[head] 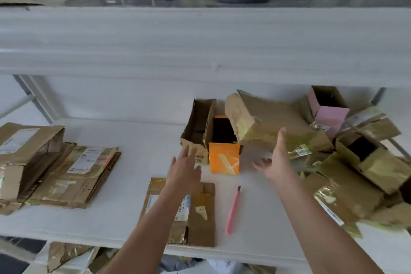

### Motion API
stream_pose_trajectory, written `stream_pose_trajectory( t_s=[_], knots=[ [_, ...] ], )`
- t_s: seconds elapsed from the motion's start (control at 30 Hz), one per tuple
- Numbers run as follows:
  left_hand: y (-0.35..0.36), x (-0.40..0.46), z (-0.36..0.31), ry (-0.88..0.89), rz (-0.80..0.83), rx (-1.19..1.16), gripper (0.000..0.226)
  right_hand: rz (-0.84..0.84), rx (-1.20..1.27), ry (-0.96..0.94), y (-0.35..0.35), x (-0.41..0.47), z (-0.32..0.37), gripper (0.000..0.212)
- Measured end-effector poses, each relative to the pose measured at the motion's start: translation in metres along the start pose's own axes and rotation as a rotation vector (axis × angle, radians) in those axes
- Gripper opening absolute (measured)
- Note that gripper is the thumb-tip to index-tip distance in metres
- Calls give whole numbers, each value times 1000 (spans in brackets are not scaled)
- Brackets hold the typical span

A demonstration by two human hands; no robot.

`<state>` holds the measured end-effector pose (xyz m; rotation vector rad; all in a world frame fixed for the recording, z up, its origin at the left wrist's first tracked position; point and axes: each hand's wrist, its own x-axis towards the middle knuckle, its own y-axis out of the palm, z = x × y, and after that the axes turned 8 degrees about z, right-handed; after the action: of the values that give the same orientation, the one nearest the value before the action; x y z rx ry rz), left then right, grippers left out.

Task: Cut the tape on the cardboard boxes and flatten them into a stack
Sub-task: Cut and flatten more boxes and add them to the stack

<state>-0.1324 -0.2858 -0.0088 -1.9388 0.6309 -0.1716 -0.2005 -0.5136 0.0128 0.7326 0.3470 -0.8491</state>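
Fingers [189, 151] of both hands are spread, nothing held.
One pink cutter [233, 210] is seen at lower centre; one orange box [224, 160] stands open, dark inside.

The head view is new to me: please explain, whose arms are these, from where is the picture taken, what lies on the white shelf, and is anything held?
No machine here: a person wears a camera on the head, looking down at their own arms. The left hand and right hand are open and hold nothing. They reach toward a taped brown box and an orange box. On the white shelf lie a flattened box near the front, a pink cutter, a stack of flattened boxes at left, and a pile of uncut boxes at right.
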Motion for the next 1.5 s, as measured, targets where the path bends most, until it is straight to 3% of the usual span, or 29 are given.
stream_pose_trajectory(
  t_s=[0.17, 0.27, 0.33, 0.43, 0.53, 0.67, 0.87, 0.97, 1.07, 1.17, 1.27, 1.37, 1.5],
  knots=[
    [-8, 9, -59, 80, -25, 20, 63, 121, 9, 126, 10, 9, 31, 102],
    [-11, 9, -70, 128, -23, 12, 62, 177, -3, 145, 7, 17, 36, 86],
    [-14, 4, -70, 158, -62, -32, 58, 203, 55, 104, 1, 18, 37, 73],
    [-27, -9, -69, 216, -252, -166, 56, 244, 30, -75, -2, 4, 35, 48],
    [-48, -22, -65, 210, -418, -323, 58, 360, -211, -318, 3, -19, 30, 72],
    [-59, -33, -52, 109, -483, -484, 56, 560, -477, -476, 22, -44, 25, 73],
    [-39, -58, -26, -130, -429, -973, 64, 879, -955, -410, 43, -71, -5, 90],
    [-14, -70, -7, -310, -378, -1140, 65, 983, -1071, -395, 47, -77, -28, 78],
    [11, -79, 19, -503, -303, -1130, 68, 972, -1183, -398, 43, -75, -45, 71],
    [35, -85, 44, -614, -204, -1024, 85, 868, -1354, -510, 36, -64, -67, 73],
    [43, -90, 46, -616, -152, -1095, 66, 823, -1437, -518, 32, -60, -87, 72],
    [37, -91, 36, -591, -94, -1205, 78, 760, -1493, -579, 33, -58, -98, 71],
    [27, -86, 25, -534, -78, -1203, 51, 743, -1547, -674, 35, -54, -108, 69]
  ],
)
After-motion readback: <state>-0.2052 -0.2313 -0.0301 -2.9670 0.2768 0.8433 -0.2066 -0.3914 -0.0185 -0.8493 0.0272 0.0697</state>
